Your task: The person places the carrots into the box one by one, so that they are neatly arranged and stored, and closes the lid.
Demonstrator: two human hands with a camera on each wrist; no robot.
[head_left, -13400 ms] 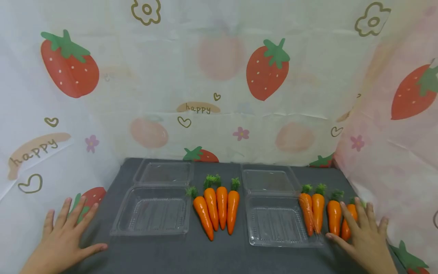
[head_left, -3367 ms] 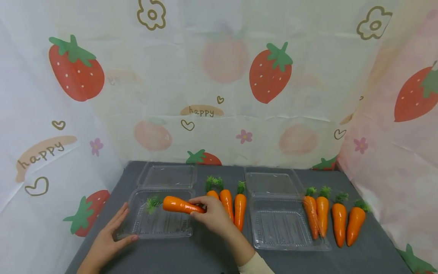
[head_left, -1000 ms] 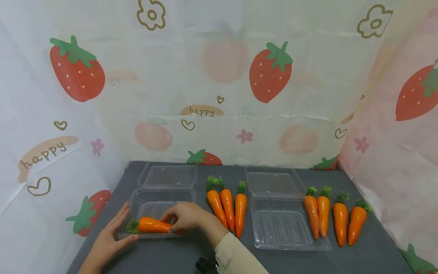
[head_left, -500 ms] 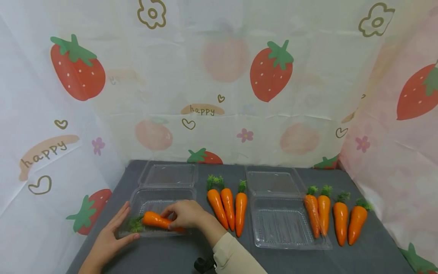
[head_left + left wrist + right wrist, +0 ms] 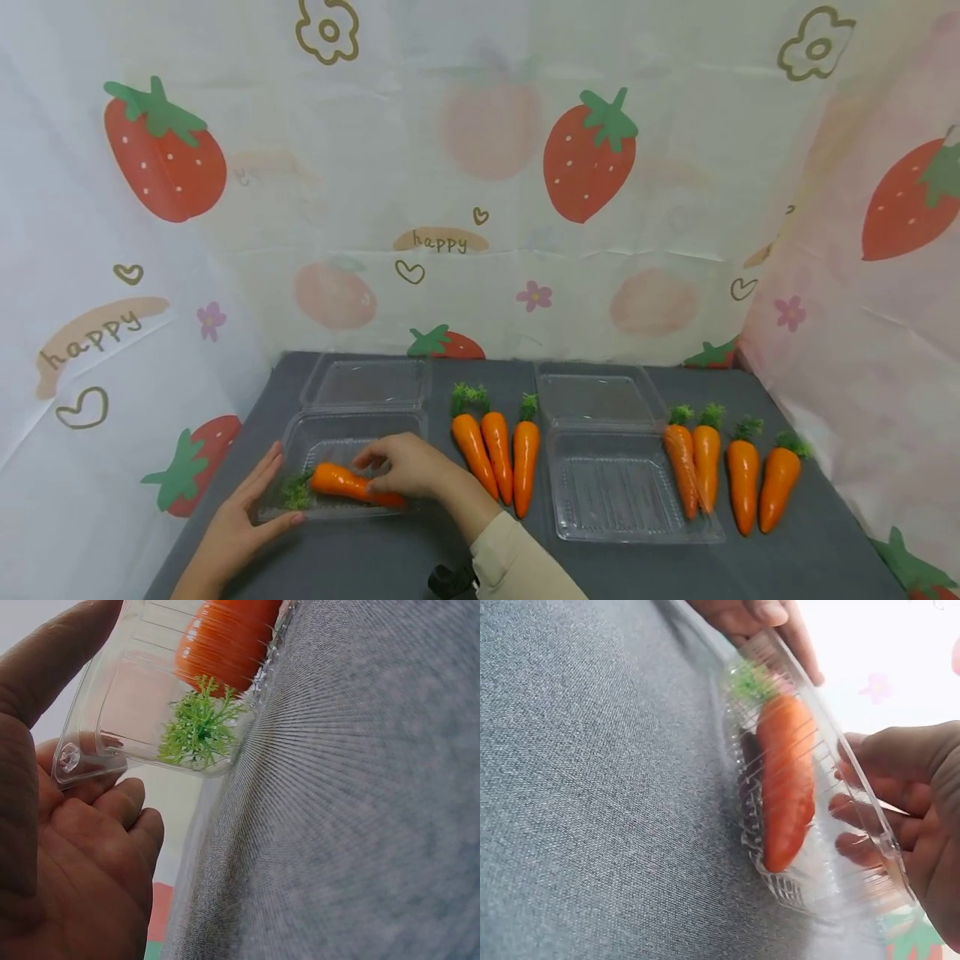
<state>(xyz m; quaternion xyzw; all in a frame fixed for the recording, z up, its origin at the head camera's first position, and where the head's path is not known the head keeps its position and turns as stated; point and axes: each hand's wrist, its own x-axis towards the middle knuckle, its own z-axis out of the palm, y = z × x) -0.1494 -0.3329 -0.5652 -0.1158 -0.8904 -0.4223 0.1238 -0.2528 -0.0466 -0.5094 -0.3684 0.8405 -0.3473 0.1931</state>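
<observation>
An orange carrot (image 5: 341,481) with a green leafy top lies slantwise in the left clear plastic clamshell box (image 5: 375,421), along its near side. My right hand (image 5: 412,471) is over the box, thumb and fingers spread by the carrot's narrow end. In the right wrist view, a gap shows between the fingertips (image 5: 846,802) and the carrot (image 5: 787,772). My left hand (image 5: 236,529) rests at the box's near left corner, fingers straight along its left side and thumb by the front edge. The left wrist view shows the leafy top (image 5: 199,727) through the clear wall.
Three carrots (image 5: 496,454) lie between the boxes. A second open clamshell box (image 5: 630,492) stands to the right, with several carrots (image 5: 742,483) at its right side; its rim overlaps some. Printed cloth walls (image 5: 480,183) enclose the grey table (image 5: 360,567).
Over the seconds, my right hand has brought one carrot from the middle group into the left box. In the last half second, its thumb and fingers have parted from the carrot. My left hand stays put.
</observation>
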